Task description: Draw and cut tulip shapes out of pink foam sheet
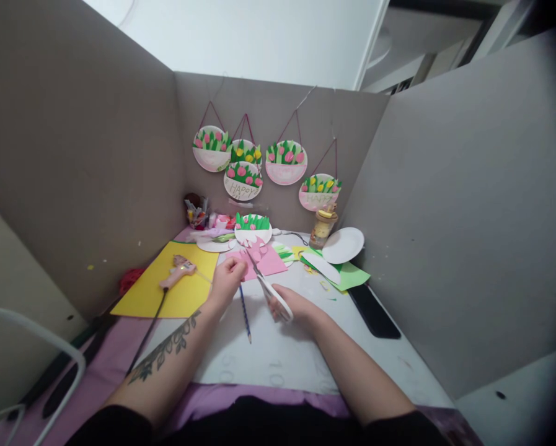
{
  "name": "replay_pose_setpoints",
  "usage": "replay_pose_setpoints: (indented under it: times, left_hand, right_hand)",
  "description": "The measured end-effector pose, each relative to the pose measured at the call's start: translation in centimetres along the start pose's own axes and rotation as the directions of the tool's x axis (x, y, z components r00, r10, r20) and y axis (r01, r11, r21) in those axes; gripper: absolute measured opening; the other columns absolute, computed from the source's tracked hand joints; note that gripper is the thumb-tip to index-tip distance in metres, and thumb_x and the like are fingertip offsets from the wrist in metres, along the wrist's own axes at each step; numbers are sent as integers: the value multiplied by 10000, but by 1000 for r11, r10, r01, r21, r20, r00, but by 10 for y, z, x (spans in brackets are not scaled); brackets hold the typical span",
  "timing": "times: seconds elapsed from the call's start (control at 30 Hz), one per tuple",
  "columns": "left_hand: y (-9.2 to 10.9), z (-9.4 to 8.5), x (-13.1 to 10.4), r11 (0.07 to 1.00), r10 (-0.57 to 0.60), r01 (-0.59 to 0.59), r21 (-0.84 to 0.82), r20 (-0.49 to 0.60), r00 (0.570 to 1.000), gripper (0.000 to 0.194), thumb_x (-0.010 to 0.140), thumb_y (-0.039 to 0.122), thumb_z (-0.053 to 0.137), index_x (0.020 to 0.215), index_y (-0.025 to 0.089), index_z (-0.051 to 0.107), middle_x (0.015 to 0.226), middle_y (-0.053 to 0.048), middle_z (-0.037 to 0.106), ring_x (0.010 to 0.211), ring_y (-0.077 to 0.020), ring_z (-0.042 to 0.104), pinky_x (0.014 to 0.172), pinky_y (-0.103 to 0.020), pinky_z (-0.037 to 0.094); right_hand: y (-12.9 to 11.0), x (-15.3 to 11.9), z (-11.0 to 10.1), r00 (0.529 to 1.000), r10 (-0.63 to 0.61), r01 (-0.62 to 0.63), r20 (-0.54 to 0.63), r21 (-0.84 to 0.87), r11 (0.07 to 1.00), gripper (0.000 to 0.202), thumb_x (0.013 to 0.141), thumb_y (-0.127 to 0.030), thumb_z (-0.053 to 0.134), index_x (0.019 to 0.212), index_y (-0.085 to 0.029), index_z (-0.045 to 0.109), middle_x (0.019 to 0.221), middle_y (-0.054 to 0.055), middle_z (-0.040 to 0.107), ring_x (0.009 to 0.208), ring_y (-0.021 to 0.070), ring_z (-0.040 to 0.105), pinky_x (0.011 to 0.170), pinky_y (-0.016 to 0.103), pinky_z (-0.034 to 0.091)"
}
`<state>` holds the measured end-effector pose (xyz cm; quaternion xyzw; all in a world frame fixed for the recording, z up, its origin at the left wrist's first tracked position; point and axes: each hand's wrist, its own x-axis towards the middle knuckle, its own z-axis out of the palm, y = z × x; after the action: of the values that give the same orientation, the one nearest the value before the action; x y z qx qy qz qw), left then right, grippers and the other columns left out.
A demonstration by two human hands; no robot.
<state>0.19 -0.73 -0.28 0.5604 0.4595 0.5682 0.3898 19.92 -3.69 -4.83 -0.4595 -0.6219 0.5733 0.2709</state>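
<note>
My right hand (289, 303) grips scissors (274, 292) by their white handles, with the blades pointing up and to the left, slightly apart. Beside the blade tips, my left hand (230, 277) is closed in a pinch. Whatever it pinches is too small to make out against the pink paper (273, 263) behind it. Small cut pink pieces (259, 249) lie on that paper. A dark blue patterned pencil (245, 314) rests on the white tabletop between my forearms.
A pink glue gun (180, 272) lies on yellow paper (141, 294) at left. At right are a black phone (374, 311), green paper (353, 277), a white plate (343, 245) and a drink cup (323, 228). Several paper-plate flower baskets (286, 173) hang on the grey back panel.
</note>
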Motion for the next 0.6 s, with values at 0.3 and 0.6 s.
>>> replay_pose_setpoints:
  times: [0.3, 0.6]
  left_hand:
    - [0, 0, 0, 998, -13, 14, -58, 11, 1000, 143, 690, 283, 533, 601, 172, 521, 494, 47, 470, 445, -80, 417, 431, -186, 340]
    - [1, -2, 2, 998, 9, -6, -69, 45, 999, 167, 684, 299, 535, 577, 173, 508, 481, 38, 465, 433, -82, 415, 414, -189, 332]
  right_hand:
    - [1, 2, -2, 1000, 8, -8, 0, -32, 999, 207, 678, -228, 557, 864, -193, 473, 654, -23, 535, 536, 102, 535, 487, 194, 415]
    - [-5, -2, -3, 1000, 19, -19, -7, -42, 999, 195, 672, -213, 554, 842, -190, 464, 635, -25, 530, 516, 102, 534, 470, 196, 417]
